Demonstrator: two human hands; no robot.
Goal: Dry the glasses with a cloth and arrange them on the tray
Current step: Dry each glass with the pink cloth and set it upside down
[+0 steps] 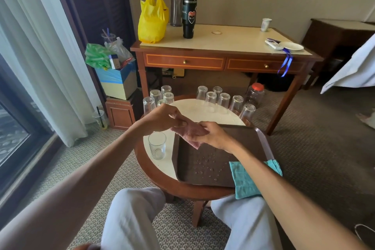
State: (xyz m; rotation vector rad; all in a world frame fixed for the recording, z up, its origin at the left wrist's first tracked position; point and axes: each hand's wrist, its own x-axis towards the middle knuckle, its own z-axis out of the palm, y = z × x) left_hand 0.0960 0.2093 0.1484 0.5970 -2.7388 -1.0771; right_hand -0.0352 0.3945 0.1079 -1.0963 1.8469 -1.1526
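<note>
Below the fingers (203,126) lay the wet tray (188,170). An upright glass (156,145) stood on the tabletop (162,165), just near-left of them. The left hand (164,116) and right hand (214,135) both pinched a pink cloth (190,132). Inverted glasses (211,99) stood beyond the fingers.

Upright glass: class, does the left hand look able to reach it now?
Probably yes: the glass stands alone close beside the left hand, nothing between them, though that hand is busy pinching the pink cloth.
</note>
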